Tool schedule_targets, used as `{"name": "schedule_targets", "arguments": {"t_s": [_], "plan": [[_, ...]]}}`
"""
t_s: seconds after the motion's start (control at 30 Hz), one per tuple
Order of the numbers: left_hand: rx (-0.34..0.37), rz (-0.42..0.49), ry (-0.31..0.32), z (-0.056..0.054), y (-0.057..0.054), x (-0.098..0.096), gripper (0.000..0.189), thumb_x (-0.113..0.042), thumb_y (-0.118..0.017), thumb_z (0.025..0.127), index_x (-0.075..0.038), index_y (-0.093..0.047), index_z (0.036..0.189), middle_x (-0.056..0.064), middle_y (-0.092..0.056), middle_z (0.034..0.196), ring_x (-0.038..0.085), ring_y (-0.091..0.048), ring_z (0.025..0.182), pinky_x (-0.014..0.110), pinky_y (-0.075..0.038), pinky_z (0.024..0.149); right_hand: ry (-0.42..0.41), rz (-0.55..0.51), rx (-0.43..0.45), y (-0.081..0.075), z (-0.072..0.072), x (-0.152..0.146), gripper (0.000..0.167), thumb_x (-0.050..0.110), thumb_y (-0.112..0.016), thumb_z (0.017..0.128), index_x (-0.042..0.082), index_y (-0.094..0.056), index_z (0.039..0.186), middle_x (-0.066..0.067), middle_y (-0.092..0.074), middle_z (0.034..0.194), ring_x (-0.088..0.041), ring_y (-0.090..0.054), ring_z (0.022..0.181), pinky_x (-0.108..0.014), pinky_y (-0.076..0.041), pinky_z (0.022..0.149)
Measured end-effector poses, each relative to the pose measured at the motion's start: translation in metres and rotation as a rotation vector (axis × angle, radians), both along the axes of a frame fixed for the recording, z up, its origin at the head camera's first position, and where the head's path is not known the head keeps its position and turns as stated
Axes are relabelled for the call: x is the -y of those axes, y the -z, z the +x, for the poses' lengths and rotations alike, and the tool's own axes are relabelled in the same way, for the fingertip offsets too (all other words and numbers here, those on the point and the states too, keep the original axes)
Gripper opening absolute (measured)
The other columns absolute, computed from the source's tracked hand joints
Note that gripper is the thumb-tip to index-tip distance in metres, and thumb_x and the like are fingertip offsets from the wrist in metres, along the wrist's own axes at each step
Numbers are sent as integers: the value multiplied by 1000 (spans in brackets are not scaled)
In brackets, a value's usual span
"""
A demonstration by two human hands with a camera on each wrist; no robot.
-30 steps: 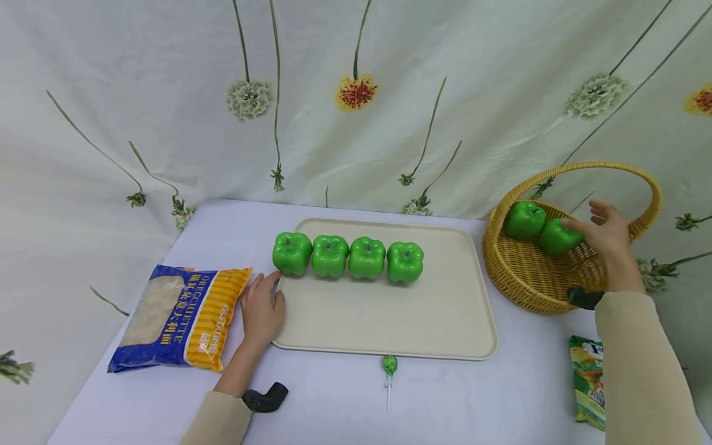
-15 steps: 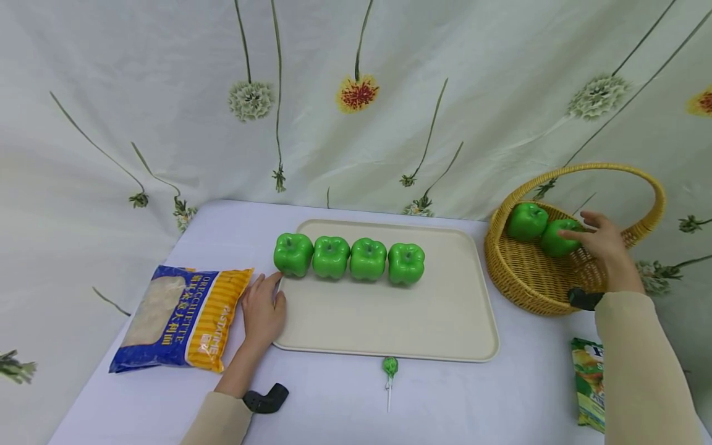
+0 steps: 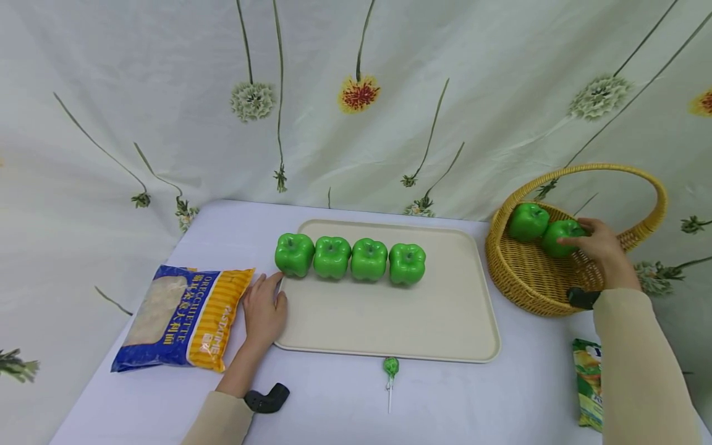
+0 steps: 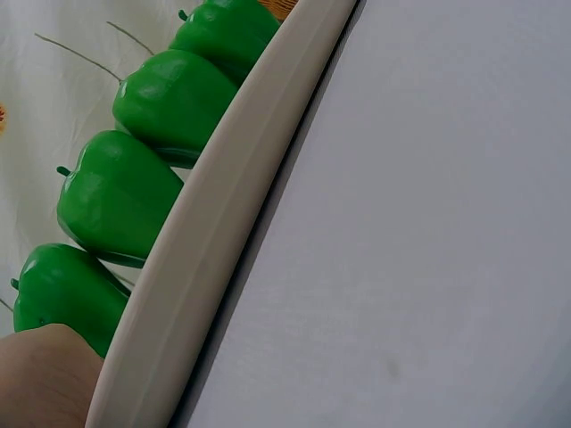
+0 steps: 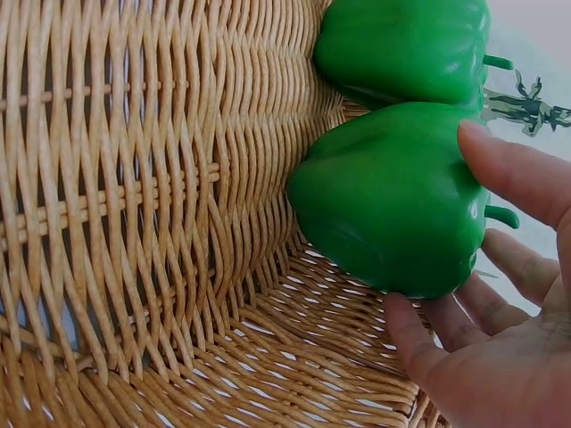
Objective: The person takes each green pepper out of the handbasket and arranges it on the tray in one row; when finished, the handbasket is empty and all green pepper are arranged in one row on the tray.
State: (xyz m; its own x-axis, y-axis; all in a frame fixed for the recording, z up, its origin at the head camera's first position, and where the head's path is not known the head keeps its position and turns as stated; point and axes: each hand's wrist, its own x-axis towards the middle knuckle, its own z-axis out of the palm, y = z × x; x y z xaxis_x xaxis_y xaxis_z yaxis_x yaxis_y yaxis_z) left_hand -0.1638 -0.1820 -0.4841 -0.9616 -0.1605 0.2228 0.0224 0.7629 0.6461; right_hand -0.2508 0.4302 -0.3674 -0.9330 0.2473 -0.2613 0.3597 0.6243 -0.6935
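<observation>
In the wicker basket (image 3: 514, 290) at the right lie two green bell peppers. My right hand (image 3: 605, 252) reaches in over the rim and grips the nearer bell pepper (image 5: 388, 201), thumb on one side and fingers round the other. The second bell pepper (image 5: 406, 49) sits right beside it. My left hand (image 3: 264, 314) rests at the left edge of the cream tray (image 3: 384, 318), fingers relaxed. Along the tray's far half stands a row of several green bell peppers (image 3: 369, 259). The leftmost bell pepper (image 4: 67, 290) is close to my left fingertips.
An orecchiette pasta bag (image 3: 180, 318) lies left of my left hand. In front of the tray is a green lollipop (image 3: 391, 367). A green packet (image 3: 588, 383) lies below the basket, partly covered by my right sleeve. The basket's handle (image 3: 603, 167) arches behind my right hand.
My right hand has lowered into the basket and closed its fingers and thumb round the nearer bell pepper. The left hand has stayed at the tray's edge.
</observation>
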Motion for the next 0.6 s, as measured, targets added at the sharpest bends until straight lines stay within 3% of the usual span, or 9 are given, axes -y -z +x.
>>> {"name": "schedule_targets", "arguments": {"t_s": [0.6], "plan": [[13, -3, -1, 0, -1, 0, 41, -5, -47, 94, 2, -53, 134, 22, -54, 139, 44, -31, 142, 60, -14, 117, 16, 75, -23, -5, 2, 2, 86, 27, -59, 94, -9, -6, 152, -38, -10, 155, -57, -19, 139, -66, -27, 110]]}}
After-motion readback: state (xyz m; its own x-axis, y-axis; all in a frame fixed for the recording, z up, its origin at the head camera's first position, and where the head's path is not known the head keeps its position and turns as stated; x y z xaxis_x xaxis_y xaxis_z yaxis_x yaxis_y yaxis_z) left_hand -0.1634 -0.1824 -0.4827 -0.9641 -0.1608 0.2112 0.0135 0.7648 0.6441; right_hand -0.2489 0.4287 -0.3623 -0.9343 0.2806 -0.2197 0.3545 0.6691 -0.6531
